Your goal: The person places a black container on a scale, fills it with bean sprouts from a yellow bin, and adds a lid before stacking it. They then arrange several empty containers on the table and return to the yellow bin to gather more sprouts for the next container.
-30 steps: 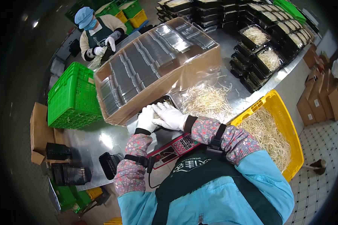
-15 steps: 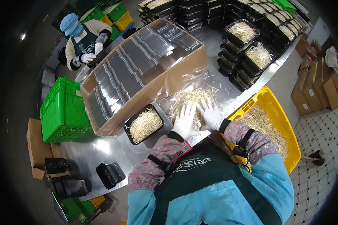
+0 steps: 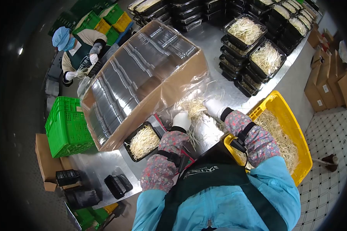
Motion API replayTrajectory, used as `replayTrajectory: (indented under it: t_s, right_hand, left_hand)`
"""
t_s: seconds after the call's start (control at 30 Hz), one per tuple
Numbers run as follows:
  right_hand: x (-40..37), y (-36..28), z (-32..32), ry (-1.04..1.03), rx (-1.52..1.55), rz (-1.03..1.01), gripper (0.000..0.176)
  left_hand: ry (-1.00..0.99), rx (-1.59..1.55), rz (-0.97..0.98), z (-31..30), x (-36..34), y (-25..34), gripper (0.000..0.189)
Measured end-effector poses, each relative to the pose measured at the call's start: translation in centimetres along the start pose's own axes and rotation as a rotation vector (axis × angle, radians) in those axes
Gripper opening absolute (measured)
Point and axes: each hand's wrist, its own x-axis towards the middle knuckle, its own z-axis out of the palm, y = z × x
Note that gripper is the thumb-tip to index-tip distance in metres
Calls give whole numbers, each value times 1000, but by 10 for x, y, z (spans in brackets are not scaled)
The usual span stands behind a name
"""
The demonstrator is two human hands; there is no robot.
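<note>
Sprouts [image 3: 197, 107] pale, tangled between left hand [image 3: 181, 121] and right hand [image 3: 215, 107]; fingers [image 3: 184, 115] curled, hold unclear.

Metal table [image 3: 216, 50] under a cardboard box [image 3: 173, 85], loose sprouts [image 3: 195, 107], stacked black trays [image 3: 232, 54].

Across from me on the metal table [image 3: 216, 36], a long cardboard carton [image 3: 158, 99] is holding rows of nested clear plastic lids [image 3: 119, 82], with film [image 3: 187, 81] draping over its near side. Past its far side, a co-worker [image 3: 81, 58] is wearing a blue cap and a dark green apron. To my left, a green slotted crate [image 3: 67, 129] is standing beside the carton. Behind the co-worker, green and yellow crates [image 3: 122, 22] are standing in stacks. Off to my right, I'm seeing brown cardboard boxes [image 3: 325, 82] leaning together near the patterned floor [image 3: 324, 188].
</note>
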Motion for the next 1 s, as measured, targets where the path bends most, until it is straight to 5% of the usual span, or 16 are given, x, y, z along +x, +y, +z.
replayTrajectory:
  t_s: [0.1, 0.23, 0.37, 0.4, 0.47, 0.5, 0.57, 0.63, 0.83, 0.93, 1.0]
  right_hand:
    - [-1, 20, -33, 70, 42, 28, 24]
    - [-12, 21, -107, 158, 420, 129, 29]
    - [0, -7, -90, 246, 289, 157, 33]
    - [5, -15, -79, 131, 202, 183, 35]
    - [14, -9, -35, 66, -34, 59, 44]
    - [9, -11, -34, 16, -29, 93, 69]
    - [6, -15, -30, 80, -58, 98, 84]
    - [9, -14, -29, 65, -57, 100, 102]
    - [-7, -12, -41, 54, -35, 106, 106]
    - [-12, 3, -33, 25, -98, 112, 95]
    - [-13, 12, -24, 66, -33, 148, 60]
  left_hand:
    - [103, -7, 92, -14, -13, -10, 16]
    - [52, -84, 184, -41, -36, -4, 38]
    - [-46, 32, 274, -50, -44, 25, 57]
    - [-82, 73, 277, -50, -45, 34, 62]
    - [-164, 55, 226, -40, -44, 34, 71]
    - [-172, 4, 211, -37, -44, 34, 72]
    - [-178, -92, 197, -34, -44, 27, 76]
    - [-27, -72, 175, -37, -41, 25, 79]
    - [-21, 15, 159, -42, 20, 39, 112]
    - [-120, -17, 90, -24, 54, 36, 111]
    - [-132, 3, 45, -14, 63, 32, 75]
